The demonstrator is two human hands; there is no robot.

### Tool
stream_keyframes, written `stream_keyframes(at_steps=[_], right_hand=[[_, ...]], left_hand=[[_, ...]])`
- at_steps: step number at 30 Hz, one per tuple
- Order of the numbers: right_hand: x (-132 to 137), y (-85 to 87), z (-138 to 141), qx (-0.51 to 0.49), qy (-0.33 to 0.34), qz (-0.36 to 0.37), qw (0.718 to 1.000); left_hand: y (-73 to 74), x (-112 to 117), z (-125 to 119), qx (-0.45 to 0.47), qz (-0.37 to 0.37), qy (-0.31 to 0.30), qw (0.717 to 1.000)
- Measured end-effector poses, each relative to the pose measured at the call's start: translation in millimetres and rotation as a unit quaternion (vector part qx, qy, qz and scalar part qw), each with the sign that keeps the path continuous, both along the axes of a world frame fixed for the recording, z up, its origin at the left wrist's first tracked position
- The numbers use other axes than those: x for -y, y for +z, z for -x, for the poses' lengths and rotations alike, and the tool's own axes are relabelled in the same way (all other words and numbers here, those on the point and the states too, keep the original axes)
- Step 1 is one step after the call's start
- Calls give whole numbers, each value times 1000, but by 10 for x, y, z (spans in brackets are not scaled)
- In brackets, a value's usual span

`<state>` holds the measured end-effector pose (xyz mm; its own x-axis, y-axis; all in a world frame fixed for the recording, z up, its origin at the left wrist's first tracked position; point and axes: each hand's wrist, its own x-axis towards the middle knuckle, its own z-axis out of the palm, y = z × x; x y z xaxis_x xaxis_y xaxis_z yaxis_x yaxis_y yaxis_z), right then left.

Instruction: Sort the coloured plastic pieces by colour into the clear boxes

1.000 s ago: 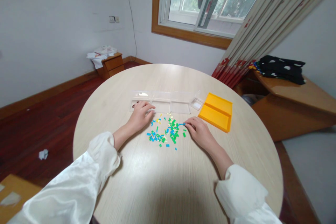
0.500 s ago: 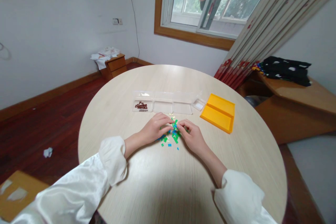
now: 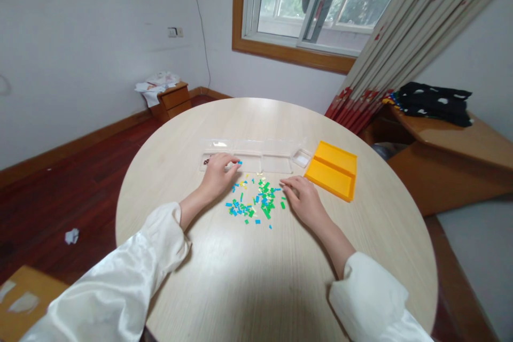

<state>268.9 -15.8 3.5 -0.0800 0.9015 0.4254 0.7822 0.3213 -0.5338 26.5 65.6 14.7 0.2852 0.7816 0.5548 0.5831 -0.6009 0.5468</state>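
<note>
My left hand reaches over the clear divided tray and pinches a small blue piece between its fingertips above the tray's second compartment. Brown pieces lie in the leftmost compartment, mostly hidden by the hand. My right hand rests on the round table just right of the scattered pile of green, blue and yellow pieces, its fingers loosely curled and pointing at the pile. Whether anything is in them I cannot see.
A yellow tray lies right of the clear tray. Beyond the table stand a small wooden cabinet with papers, a curtain and a wooden desk with dark cloth. Crumpled paper lies on the floor.
Both hands met over the pile half a second ago. Since then my left hand has moved up to the clear tray with a blue piece, and my right hand has drawn back to the right.
</note>
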Motion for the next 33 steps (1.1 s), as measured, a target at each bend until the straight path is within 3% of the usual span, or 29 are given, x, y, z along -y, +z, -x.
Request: stream_keyframes(at_steps=[5, 12, 17, 21, 26, 33], right_hand=[[-24, -75, -69, 25, 12, 33, 999], [-3, -18, 19, 30, 28, 55, 998], [0, 21, 26, 3, -15, 34, 999], [44, 84, 115, -70, -37, 18, 997], [140, 194, 333, -143, -10, 4, 990], [180, 191, 461, -207, 20, -3, 978]], left_hand=[[-39, -120, 65, -42, 13, 56, 997], [-70, -122, 26, -63, 35, 54, 996], [-33, -76, 23, -46, 16, 38, 998], [7, 37, -41, -23, 3, -30, 999], [38, 220, -181, -4, 10, -151, 988], [31, 348, -239, -3, -28, -244, 969]])
